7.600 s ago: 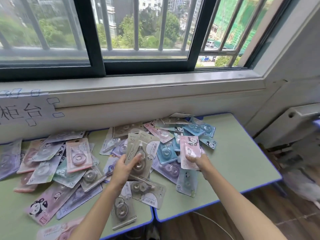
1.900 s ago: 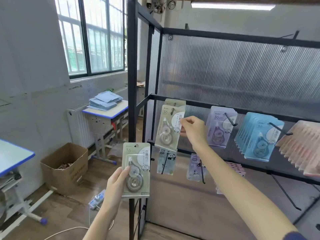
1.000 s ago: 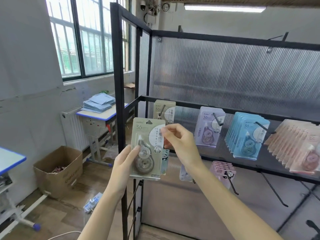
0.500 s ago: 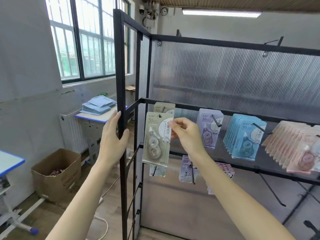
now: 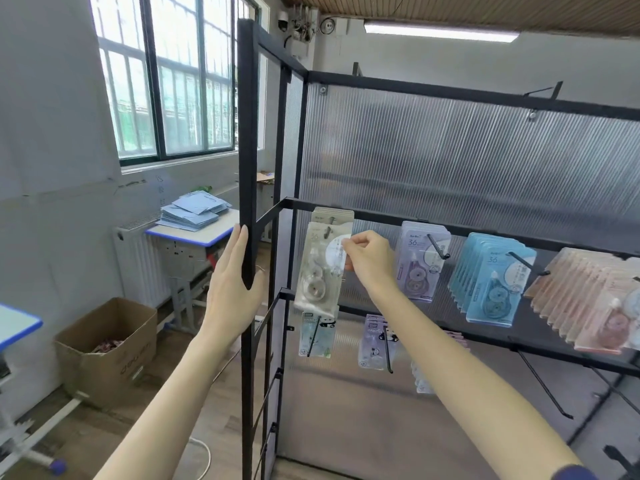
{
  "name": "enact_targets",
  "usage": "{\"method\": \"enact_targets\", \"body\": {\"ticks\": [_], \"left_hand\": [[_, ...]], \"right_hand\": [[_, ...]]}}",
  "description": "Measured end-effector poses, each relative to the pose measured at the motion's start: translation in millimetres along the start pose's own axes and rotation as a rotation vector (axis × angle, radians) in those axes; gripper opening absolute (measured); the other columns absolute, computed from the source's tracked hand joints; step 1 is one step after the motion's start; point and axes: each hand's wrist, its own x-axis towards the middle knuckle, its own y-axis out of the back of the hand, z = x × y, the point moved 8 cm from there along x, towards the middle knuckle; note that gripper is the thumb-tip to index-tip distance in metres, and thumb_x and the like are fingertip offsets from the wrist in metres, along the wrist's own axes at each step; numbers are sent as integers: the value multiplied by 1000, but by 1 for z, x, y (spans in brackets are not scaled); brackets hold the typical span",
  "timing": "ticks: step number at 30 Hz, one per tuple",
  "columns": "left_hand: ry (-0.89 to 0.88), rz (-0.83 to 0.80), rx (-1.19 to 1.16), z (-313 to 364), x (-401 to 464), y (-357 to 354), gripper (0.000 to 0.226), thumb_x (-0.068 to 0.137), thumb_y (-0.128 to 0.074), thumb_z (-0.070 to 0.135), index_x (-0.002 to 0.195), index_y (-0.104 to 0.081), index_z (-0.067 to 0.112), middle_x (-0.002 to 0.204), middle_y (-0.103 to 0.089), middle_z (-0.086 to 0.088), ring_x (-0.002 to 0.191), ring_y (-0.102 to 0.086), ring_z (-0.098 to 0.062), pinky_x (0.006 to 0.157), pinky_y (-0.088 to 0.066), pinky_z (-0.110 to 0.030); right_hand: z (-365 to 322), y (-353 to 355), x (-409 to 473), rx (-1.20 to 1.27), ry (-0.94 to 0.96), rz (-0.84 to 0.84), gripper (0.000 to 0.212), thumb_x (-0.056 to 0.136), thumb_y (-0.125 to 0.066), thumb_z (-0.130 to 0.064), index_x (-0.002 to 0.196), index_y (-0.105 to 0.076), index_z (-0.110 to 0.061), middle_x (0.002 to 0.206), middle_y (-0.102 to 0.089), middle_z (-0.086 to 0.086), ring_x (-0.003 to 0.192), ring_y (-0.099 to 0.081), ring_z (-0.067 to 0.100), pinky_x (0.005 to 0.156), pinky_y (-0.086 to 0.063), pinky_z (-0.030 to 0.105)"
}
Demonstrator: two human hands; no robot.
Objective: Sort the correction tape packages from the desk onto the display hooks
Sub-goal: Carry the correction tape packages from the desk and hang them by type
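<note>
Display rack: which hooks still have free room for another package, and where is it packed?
Free: the bare hook below the pink stack, and the purple packages' hook, lightly loaded. Packed: blue stack and pink stack. The right hand holds the beige package at the leftmost hook.

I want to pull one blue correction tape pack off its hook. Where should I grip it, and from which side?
Pinch the front blue pack by its flat lower edge or side margins, clear of the bulging blister. Come from the front: the hook points outward and slightly up, so the pack likely slides off toward you.
</note>
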Motion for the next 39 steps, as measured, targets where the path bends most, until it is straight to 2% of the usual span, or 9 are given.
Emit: {"method": "enact_targets", "body": {"ticks": [6, 12, 17, 19, 21, 25, 29, 35, 39], "left_hand": [[22, -4, 17, 0, -1, 0, 74, 93, -58, 7, 156, -21, 24, 162, -16, 11, 141, -12, 4, 120, -21, -35], [49, -62, 153, -13, -25, -1, 66, 92, -61, 15, 152, -34, 19, 159, -28, 3, 145, -27, -18, 116, -31, -48], [131, -127, 330, -39, -60, 2, 62, 90, -63, 21, 148, -42, 17, 152, -42, -2, 141, -37, -21, 117, -28, -38], [160, -149, 402, -45, -80, 8, 59, 90, -63, 22, 146, -43, 16, 148, -47, -2, 139, -40, -19, 113, -24, -28], [209, -165, 464, -51, -103, 15, 58, 90, -62, 23, 145, -45, 16, 145, -50, -2, 136, -43, -16, 109, -23, -22], [383, -145, 538, -73, -164, 43, 55, 87, -57, 27, 140, -52, 13, 140, -56, -1, 131, -50, -17, 109, -32, -25], [525, -59, 634, -92, -227, 87, 62, 75, -47, 34, 131, -61, 9, 130, -64, -4, 123, -59, -22, 104, -39, -28], [702, 63, 697, -101, -277, 153, 73, 72, -37, 45, 132, -61, 11, 132, -63, -4, 125, -57, -22, 105, -40, -33], [816, 144, 703, -124, -293, 196, 74, 73, -39, 48, 136, -56, 13, 135, -61, -3, 126, -55, -21, 107, -41, -37]], "right_hand": [[17, -12, 40, -42, -77, 97, 14, 88, -62, -21, 75, -59, -19, 94, -71, 8, 87, -69, 26, 81, -55, 39], [30, -11, 30, -114, -51, 72, 18, 94, -57, -26, 85, -59, -11, 86, -65, 4, 86, -62, 23, 71, -42, 29], [36, -44, -40, -222, 176, -316, 17, 98, -52, -26, 103, -64, -14, 94, -65, -5, 80, -58, 3, 65, -40, 10], [42, -69, -70, -323, 281, -484, 21, 97, -53, -27, 110, -65, -15, 104, -67, -3, 93, -61, 10, 79, -46, 18], [46, -94, -103, -401, 393, -615, 32, 96, -53, -29, 124, -60, -15, 120, -63, 0, 112, -57, 15, 94, -41, 24], [43, -138, -171, -403, 586, -826, 45, 97, -49, -33, 139, -47, -17, 140, -50, -2, 131, -42, 12, 110, -30, 24], [31, -178, -229, -384, 778, -951, 49, 98, -46, -32, 144, -41, -15, 147, -43, -1, 139, -33, 11, 113, -18, 19], [-5, -236, -293, -298, 909, -1078, 50, 98, -45, -35, 143, -42, -14, 145, -45, -1, 138, -35, 13, 112, -21, 22], [-30, -282, -326, -280, 968, -1109, 63, 83, -33, -48, 123, -63, -9, 121, -66, 4, 118, -59, 19, 99, -45, 29]]}}
